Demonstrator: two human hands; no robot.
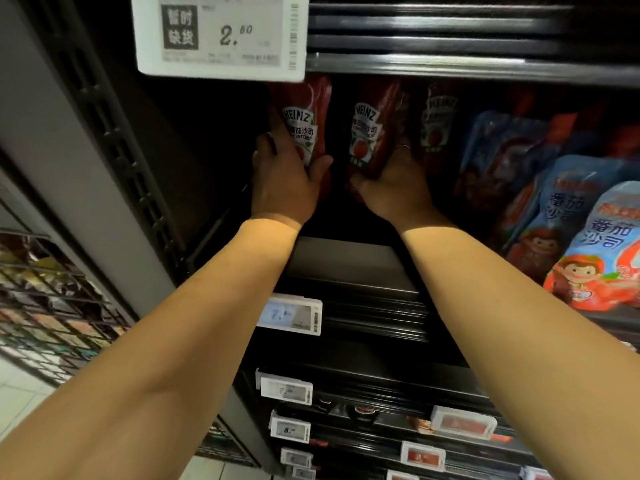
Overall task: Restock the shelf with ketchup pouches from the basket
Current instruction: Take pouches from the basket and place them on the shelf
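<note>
Ketchup pouches upright on shelf (349, 258), one (302, 126) gripped by left hand (284, 181), another (372, 133) by right hand (394, 181).

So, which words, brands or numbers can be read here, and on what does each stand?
"HEINZ", "KETCHUP": pouch gripped by left hand.
"HEINZ": pouch gripped by right hand.
"2.80", "暂时缺货": top price tag.
"番茄沙司": blue pouches.
"7.": lower tag, rest blurred.

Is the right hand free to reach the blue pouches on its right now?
Probably not yet: the right hand grips a red Heinz pouch. The blue pouches stand close beside it, unblocked.
</note>
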